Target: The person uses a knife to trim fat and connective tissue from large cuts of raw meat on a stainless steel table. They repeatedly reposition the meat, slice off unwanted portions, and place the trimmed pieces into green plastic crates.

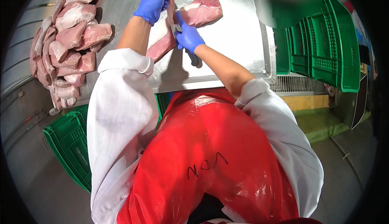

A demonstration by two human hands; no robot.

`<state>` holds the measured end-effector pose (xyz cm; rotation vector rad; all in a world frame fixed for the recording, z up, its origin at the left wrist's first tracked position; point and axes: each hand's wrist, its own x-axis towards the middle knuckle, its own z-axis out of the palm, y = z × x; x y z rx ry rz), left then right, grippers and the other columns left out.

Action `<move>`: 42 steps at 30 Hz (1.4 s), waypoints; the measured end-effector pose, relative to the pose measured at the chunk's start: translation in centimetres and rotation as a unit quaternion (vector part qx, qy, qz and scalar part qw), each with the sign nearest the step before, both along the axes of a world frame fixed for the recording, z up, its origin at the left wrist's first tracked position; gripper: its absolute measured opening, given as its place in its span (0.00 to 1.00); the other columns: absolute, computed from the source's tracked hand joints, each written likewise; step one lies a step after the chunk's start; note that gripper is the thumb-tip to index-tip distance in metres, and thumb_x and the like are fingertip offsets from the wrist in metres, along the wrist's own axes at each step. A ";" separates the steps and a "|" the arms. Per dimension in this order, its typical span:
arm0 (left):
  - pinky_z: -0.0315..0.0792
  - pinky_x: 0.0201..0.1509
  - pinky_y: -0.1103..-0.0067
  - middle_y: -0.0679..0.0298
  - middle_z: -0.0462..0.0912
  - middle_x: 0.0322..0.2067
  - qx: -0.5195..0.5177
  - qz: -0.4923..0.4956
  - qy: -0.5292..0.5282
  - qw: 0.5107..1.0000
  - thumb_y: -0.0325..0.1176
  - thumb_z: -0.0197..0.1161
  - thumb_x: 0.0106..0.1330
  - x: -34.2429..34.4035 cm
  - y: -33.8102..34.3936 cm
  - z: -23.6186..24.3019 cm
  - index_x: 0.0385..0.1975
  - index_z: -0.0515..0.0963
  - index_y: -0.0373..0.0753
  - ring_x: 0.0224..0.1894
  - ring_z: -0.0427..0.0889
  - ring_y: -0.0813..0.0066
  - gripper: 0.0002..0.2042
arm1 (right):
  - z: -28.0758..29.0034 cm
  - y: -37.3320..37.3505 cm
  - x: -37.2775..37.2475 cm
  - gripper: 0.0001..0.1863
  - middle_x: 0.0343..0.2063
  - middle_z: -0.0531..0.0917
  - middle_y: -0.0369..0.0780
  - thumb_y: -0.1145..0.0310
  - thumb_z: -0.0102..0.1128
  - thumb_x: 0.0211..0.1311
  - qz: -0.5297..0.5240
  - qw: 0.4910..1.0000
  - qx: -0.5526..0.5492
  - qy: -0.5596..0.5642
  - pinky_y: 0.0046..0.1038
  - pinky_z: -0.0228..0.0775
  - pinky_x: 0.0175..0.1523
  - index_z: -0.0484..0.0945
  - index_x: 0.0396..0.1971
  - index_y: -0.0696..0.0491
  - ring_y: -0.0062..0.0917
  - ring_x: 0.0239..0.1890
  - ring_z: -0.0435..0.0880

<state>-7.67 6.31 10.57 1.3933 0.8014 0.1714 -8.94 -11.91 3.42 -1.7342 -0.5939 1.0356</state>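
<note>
- Head view, left hand: fingers pinched on a strip of meat over the steel tabletop!
- Right hand: fingers wrapped around a knife, just beside that strip; another meat chunk lies near.

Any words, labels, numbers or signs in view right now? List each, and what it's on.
Red apron: large black handwritten letters across the front; I won't copy them out.
Green crate at lower left: small pale printing on its side; likewise not copied.
I make out no other writing.
</note>
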 end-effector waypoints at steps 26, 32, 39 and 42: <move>0.65 0.26 0.82 0.68 0.77 0.22 -0.080 0.021 -0.192 0.978 0.31 0.53 0.70 -9.2 7.0 4.3 0.27 0.77 0.43 0.21 0.72 0.80 0.09 | -3.1 -5.8 -9.8 0.40 0.25 0.83 0.43 0.66 0.48 0.70 0.107 0.994 -0.016 -0.012 0.32 0.81 0.26 0.40 0.77 0.31 0.28 0.22 0.84; 0.66 0.26 0.84 0.69 0.76 0.21 -0.070 -0.058 -0.234 0.968 0.31 0.53 0.70 -10.4 4.6 6.7 0.28 0.77 0.43 0.22 0.72 0.81 0.08 | -0.8 4.0 -7.1 0.40 0.22 0.83 0.40 0.68 0.51 0.71 0.048 0.998 -0.025 0.025 0.29 0.79 0.25 0.43 0.77 0.35 0.23 0.17 0.80; 0.66 0.27 0.84 0.71 0.76 0.22 -0.078 -0.001 -0.245 0.966 0.31 0.55 0.69 -13.4 5.7 9.0 0.29 0.77 0.43 0.23 0.72 0.82 0.07 | -3.2 -2.5 -14.7 0.41 0.20 0.83 0.42 0.69 0.50 0.70 0.068 0.998 -0.002 0.005 0.29 0.80 0.28 0.42 0.77 0.35 0.23 0.16 0.81; 0.66 0.27 0.85 0.70 0.76 0.22 -0.078 0.007 -0.253 0.964 0.31 0.55 0.70 -14.3 5.0 9.0 0.29 0.77 0.43 0.23 0.72 0.82 0.07 | 0.4 5.0 -11.5 0.42 0.23 0.83 0.45 0.72 0.51 0.68 0.069 0.995 -0.056 -0.046 0.30 0.79 0.28 0.43 0.77 0.40 0.27 0.17 0.81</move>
